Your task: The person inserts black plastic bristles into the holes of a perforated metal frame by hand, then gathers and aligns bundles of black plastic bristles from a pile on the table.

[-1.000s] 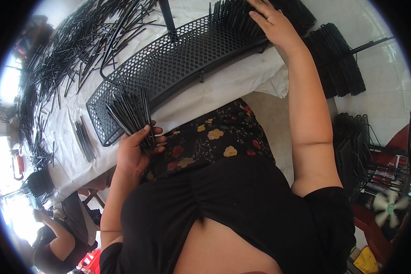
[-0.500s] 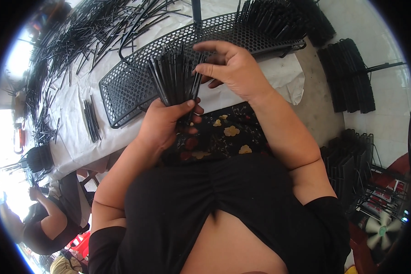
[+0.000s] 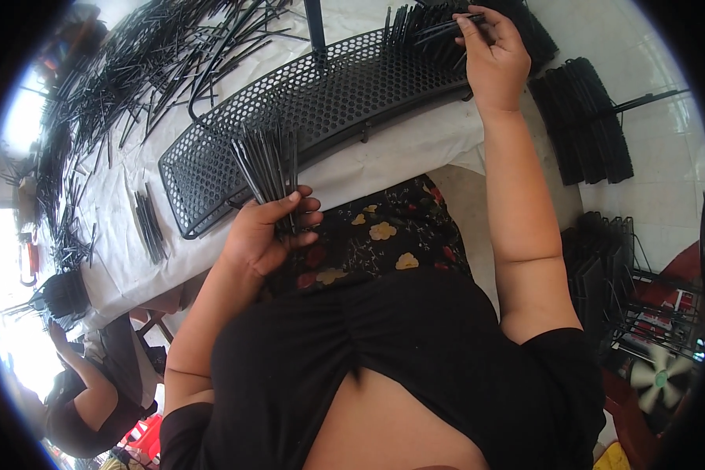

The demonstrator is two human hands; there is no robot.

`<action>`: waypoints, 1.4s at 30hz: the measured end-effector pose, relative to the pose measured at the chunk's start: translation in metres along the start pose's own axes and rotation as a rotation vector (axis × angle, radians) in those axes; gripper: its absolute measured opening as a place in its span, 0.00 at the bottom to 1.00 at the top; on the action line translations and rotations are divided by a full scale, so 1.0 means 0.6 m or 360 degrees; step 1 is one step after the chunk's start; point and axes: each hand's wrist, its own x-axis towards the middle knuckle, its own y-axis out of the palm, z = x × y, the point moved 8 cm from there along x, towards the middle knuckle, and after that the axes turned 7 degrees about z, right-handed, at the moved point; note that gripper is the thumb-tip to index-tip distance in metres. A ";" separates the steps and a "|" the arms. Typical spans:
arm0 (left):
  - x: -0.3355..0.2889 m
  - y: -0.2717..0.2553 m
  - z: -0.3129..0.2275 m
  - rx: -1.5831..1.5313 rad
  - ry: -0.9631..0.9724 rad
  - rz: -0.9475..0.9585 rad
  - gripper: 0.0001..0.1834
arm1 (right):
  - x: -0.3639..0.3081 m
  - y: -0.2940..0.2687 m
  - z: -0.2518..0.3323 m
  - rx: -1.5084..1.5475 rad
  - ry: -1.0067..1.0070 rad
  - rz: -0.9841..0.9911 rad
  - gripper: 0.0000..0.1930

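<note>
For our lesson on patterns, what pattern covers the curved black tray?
The tray has rows of small holes, like honeycomb, seen best in the head view.

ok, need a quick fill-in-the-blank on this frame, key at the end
1. The left hand holds a bundle of thin sticks coloured ____.
2. The right hand is at the ____ end of the perforated rack.
3. The cloth beneath the rack is ____.
4. A small group of loose sticks lies to the ____ of the rack.

Missing words: black; right; white; left.
</note>
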 end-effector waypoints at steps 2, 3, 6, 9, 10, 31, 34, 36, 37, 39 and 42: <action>0.003 -0.006 0.000 -0.0038 -0.0002 0.0005 0.12 | 0.002 -0.005 -0.010 -0.0267 0.0099 -0.0056 0.11; 0.005 -0.005 0.001 -0.0050 -0.0002 0.0014 0.11 | 0.000 -0.004 -0.008 -0.0242 -0.0075 -0.0050 0.10; 0.006 0.000 0.002 -0.0058 0.0003 0.0021 0.11 | 0.000 -0.007 -0.013 -0.0363 -0.0214 -0.0031 0.09; 0.006 -0.001 0.001 -0.0041 0.0003 0.0013 0.11 | 0.009 0.006 -0.004 -0.0605 -0.0188 -0.0008 0.10; 0.005 -0.001 0.001 -0.0032 0.0001 0.0013 0.11 | 0.014 0.012 0.000 -0.0703 -0.0201 0.0004 0.11; 0.000 -0.011 0.004 0.0064 -0.0011 -0.0078 0.10 | 0.072 0.060 -0.002 -0.0921 -0.0272 0.0267 0.20; 0.002 -0.012 0.004 0.0073 -0.0020 -0.0057 0.10 | 0.075 0.062 -0.006 -0.0890 -0.0379 0.0283 0.20; 0.002 -0.012 0.004 0.0069 -0.0027 -0.0047 0.10 | 0.075 0.060 -0.009 -0.0906 -0.0364 0.0281 0.19; 0.002 -0.012 0.004 0.0065 -0.0033 -0.0039 0.10 | 0.075 0.061 -0.008 -0.0921 -0.0349 0.0279 0.19; 0.002 -0.014 0.005 0.0060 -0.0033 -0.0041 0.10 | 0.075 0.062 -0.005 -0.0908 -0.0317 0.0270 0.18; 0.003 -0.014 0.005 0.0059 -0.0029 -0.0042 0.10 | 0.077 0.060 -0.008 -0.0867 -0.0281 0.0253 0.16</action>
